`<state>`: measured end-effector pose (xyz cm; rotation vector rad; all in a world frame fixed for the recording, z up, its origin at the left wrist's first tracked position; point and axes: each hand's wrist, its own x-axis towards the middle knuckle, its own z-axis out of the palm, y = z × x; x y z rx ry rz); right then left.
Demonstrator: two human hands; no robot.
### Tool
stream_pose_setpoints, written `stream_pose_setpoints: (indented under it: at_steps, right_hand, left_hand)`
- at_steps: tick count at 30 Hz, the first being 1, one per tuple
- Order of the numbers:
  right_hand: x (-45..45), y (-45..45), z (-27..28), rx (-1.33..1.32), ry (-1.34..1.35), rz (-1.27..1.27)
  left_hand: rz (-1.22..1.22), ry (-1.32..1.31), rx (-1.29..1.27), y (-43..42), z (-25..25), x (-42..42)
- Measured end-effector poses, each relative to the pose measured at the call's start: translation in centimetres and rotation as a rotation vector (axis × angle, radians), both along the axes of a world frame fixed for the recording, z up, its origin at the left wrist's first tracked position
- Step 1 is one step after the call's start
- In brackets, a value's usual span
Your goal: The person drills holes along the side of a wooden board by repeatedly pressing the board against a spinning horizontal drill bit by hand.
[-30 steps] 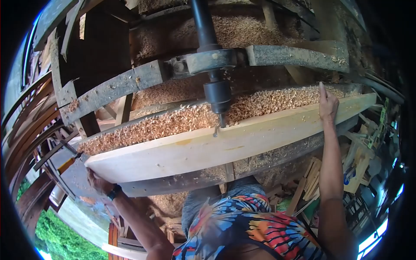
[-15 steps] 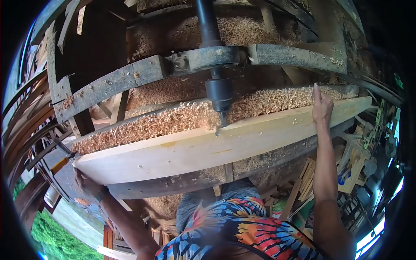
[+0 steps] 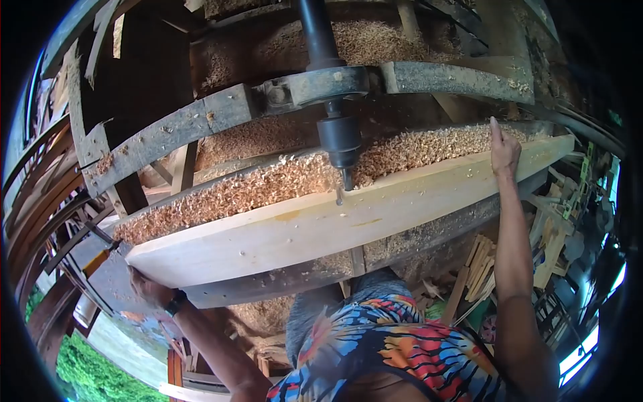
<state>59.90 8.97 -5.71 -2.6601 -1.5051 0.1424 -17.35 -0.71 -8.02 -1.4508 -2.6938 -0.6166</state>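
A long pale wooden plank (image 3: 301, 234) lies across the bench, its far edge against a bank of wood shavings. My left hand (image 3: 149, 288) grips the plank's near left end, fingers partly hidden by the wood; a dark band circles that wrist. Toward the right end, my right hand (image 3: 506, 151) holds the far edge, one finger pointing up and the rest curled. Between the hands, a vertical drill chuck (image 3: 339, 141) carries a bit (image 3: 347, 179) at the plank's far edge, beside a small notch (image 3: 339, 197).
Shavings (image 3: 234, 194) are heaped behind the plank. A curved wooden beam (image 3: 181, 130) and a metal bearing collar (image 3: 328, 87) span above it. An orange-handled clamp (image 3: 96, 262) is at the bench's left end. Wood offcuts (image 3: 479, 268) are piled at lower right.
The plank has slid to the right past the bit, and its right end sits slightly farther away. Both hands have moved with it, keeping their hold.
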Motion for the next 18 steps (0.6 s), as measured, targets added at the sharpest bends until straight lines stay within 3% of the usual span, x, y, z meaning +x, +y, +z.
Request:
stream_pose_setpoints:
  at_steps: [1,3,5,7,10,13,16,18]
  right_hand:
    - [-0.1,0.1,0.1,-0.004,-0.020,0.000]
    - [-0.8,0.2,0.3,0.022,0.005,0.002]
    - [-2.1,0.5,0.2,0.043,0.029,0.019]
    - [-4.4,0.6,0.7,0.065,0.030,0.036]
    - [-4.7,0.7,1.2,0.044,0.041,0.019]
    - [-4.0,0.8,1.2,0.031,0.056,0.051]
    - [-3.2,0.9,1.2,0.044,0.081,0.045]
    - [-1.7,0.9,1.0,0.028,0.053,0.021]
  left_hand:
    - [-0.011,-0.041,0.016,-0.2,-0.5,-0.3]
    - [0.232,-0.461,0.241,0.0,-1.3,-1.2]
    - [0.294,-0.816,0.369,-0.1,-1.2,-2.9]
    - [0.157,-1.129,0.385,0.0,-0.4,-4.8]
    - [0.001,-0.802,0.239,0.5,0.5,-3.4]
    - [0.171,-0.069,-0.006,0.1,0.6,-2.4]
    - [0.097,0.230,-0.184,0.2,1.7,-0.6]
    - [0.060,0.287,-0.215,0.1,1.9,1.1]
